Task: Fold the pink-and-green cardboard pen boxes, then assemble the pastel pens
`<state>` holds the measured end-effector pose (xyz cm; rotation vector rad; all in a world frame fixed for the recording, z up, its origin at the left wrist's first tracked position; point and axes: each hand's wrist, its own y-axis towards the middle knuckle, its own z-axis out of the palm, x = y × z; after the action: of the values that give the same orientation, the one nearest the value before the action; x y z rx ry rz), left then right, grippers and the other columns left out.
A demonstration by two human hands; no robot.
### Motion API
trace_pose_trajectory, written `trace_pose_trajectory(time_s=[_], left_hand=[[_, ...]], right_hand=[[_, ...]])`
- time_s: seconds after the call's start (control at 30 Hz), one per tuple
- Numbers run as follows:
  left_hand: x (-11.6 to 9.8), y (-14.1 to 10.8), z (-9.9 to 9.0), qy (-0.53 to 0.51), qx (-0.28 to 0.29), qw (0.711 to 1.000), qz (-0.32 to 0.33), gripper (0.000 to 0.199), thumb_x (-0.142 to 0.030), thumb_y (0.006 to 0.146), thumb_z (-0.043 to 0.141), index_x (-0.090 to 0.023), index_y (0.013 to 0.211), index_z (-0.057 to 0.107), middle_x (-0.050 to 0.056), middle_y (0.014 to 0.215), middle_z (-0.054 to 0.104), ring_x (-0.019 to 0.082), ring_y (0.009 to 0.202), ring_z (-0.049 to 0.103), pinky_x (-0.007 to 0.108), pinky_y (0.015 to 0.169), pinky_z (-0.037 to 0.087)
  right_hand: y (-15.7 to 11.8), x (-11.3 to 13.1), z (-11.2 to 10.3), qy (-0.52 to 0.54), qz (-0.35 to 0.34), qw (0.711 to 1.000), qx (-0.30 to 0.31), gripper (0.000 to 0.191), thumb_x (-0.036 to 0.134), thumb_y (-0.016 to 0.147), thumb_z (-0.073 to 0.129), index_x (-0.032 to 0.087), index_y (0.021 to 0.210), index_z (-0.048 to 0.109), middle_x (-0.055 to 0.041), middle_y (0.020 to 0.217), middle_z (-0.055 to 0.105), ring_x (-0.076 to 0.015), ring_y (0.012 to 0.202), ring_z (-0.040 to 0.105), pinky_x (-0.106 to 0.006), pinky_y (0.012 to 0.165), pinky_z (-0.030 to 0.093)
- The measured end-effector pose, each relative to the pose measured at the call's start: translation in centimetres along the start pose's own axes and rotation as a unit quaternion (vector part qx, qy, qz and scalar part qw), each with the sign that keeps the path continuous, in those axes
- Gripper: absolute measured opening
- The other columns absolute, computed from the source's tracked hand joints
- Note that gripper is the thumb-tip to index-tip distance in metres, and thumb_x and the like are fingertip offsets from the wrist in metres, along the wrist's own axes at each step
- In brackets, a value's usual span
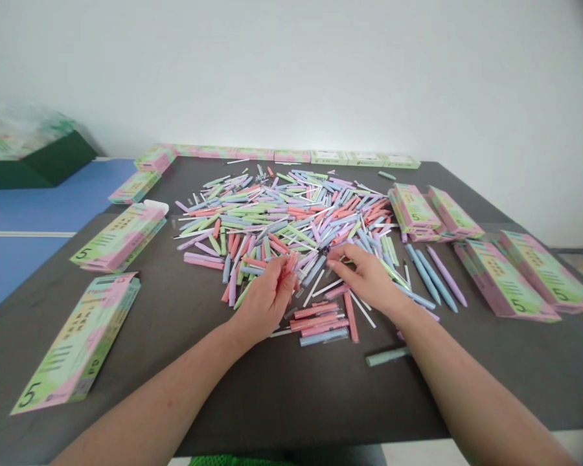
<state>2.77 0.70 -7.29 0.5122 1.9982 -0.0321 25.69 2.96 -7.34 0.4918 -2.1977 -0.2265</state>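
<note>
My left hand (pixel 267 294) is closed around a small reddish pen part (pixel 291 263), which looks partly clear at its end. Just to the right, my right hand (pixel 362 275) reaches into the near edge of the pile, thumb and fingertips drawn together; whatever lies between them is too small to make out. The large pile of loose pen parts (pixel 272 213) is pink, purple, blue and green, with thin white refills mixed in. Below my hands, several red pen barrels (pixel 315 321) lie beside a blue barrel (pixel 324 337) with clear caps.
Printed pen boxes stand at the left (pixel 78 343), along the back (pixel 291 156) and at the right (pixel 512 278). Whole-looking blue and purple pens (pixel 437 278) lie right of the pile. A green barrel (pixel 387 356) lies near my right forearm. A dark green bin (pixel 39 162) sits far left.
</note>
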Motion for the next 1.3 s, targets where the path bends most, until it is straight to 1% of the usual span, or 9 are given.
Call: trace_pose_trajectory(time_s=[0.13,0.2,0.33,0.47,0.63,0.77,1.03,1.17,1.3], left_hand=[[-0.2,0.0,-0.2,-0.001,0.007,1.0,-0.005,0.022,-0.037,0.099,0.037,-0.02,0.11,0.046,0.0,0.082,0.061,0.011,0.061,0.055,0.027,0.06,0.043],[-0.3,0.0,-0.2,-0.002,0.008,1.0,-0.005,0.02,-0.036,0.099,0.037,-0.02,0.108,0.046,0.0,0.082,0.061,0.011,0.061,0.054,0.027,0.06,0.042],[-0.3,-0.1,-0.2,-0.006,0.009,1.0,-0.012,0.019,-0.036,0.098,0.038,-0.021,0.107,0.045,0.001,0.084,0.061,0.011,0.061,0.054,0.026,0.059,0.042],[-0.2,-0.1,-0.2,-0.016,0.013,1.0,-0.022,0.019,-0.037,0.098,0.038,-0.021,0.104,0.046,0.001,0.084,0.059,0.011,0.061,0.053,0.026,0.058,0.042],[-0.4,0.0,-0.2,-0.047,0.026,0.998,-0.024,0.018,-0.036,0.098,0.039,-0.021,0.1,0.048,0.0,0.082,0.058,0.011,0.061,0.054,0.025,0.058,0.043],[-0.7,0.0,0.0,-0.096,0.041,0.994,-0.026,0.018,-0.037,0.098,0.039,-0.021,0.1,0.047,0.001,0.085,0.062,0.011,0.062,0.056,0.025,0.061,0.045],[-1.3,0.1,0.1,-0.252,0.078,0.964,-0.041,0.013,-0.032,0.096,0.044,-0.021,0.091,0.04,0.007,0.104,0.067,0.012,0.076,0.065,0.029,0.073,0.048],[-0.8,0.3,0.2,-0.38,0.093,0.918,-0.065,0.017,-0.029,0.091,0.053,-0.021,0.086,0.039,0.006,0.1,0.068,0.015,0.08,0.067,0.034,0.08,0.05],[-1.4,0.5,0.2,-0.466,0.088,0.874,-0.107,0.017,-0.025,0.085,0.059,-0.02,0.083,0.043,0.002,0.087,0.066,0.013,0.071,0.064,0.032,0.073,0.051]], right_hand=[[-0.2,1.4,-0.6,0.245,0.124,0.962,0.0,0.013,0.033,0.09,0.053,0.02,0.09,0.053,0.0018,0.072,0.059,-0.0115,0.053,0.052,-0.025,0.052,0.041],[-0.2,1.9,-0.8,0.279,0.149,0.948,0.02,0.011,0.031,0.089,0.051,0.02,0.09,0.054,0.0049,0.067,0.053,-0.0084,0.045,0.043,-0.023,0.045,0.032],[-0.3,2.5,-1.3,0.166,0.159,0.97,0.082,0.016,0.022,0.084,0.048,0.018,0.079,0.062,0.0051,0.059,0.047,-0.009,0.048,0.04,-0.023,0.048,0.03],[-0.4,2.0,-1.4,-0.029,0.153,0.987,0.041,0.021,0.023,0.079,0.053,0.019,0.088,0.072,0.0047,0.052,0.05,-0.0125,0.049,0.045,-0.026,0.053,0.035],[-0.3,0.8,-0.6,-0.22,0.111,0.966,0.081,0.026,0.021,0.082,0.056,0.022,0.099,0.076,-0.004,0.085,0.074,-0.0196,0.069,0.063,-0.03,0.064,0.043],[0.0,0.5,0.1,-0.284,0.1,0.948,0.107,0.022,0.022,0.084,0.057,0.023,0.098,0.075,-0.0066,0.097,0.075,-0.0248,0.085,0.068,-0.031,0.069,0.045],[0.3,1.4,0.1,-0.291,0.084,0.948,0.093,0.015,0.023,0.085,0.056,0.02,0.087,0.072,-0.0073,0.083,0.071,-0.021,0.075,0.064,-0.028,0.061,0.038],[-0.1,2.5,-0.1,-0.055,0.143,0.987,0.045,0.018,0.033,0.085,0.059,0.019,0.087,0.07,0.0037,0.053,0.051,-0.0124,0.05,0.045,-0.024,0.05,0.03],[-1.0,3.9,0.3,0.27,0.172,0.947,0.03,0.025,0.041,0.08,0.067,0.017,0.087,0.069,0.0048,0.058,0.049,-0.0084,0.049,0.036,-0.023,0.048,0.026]])
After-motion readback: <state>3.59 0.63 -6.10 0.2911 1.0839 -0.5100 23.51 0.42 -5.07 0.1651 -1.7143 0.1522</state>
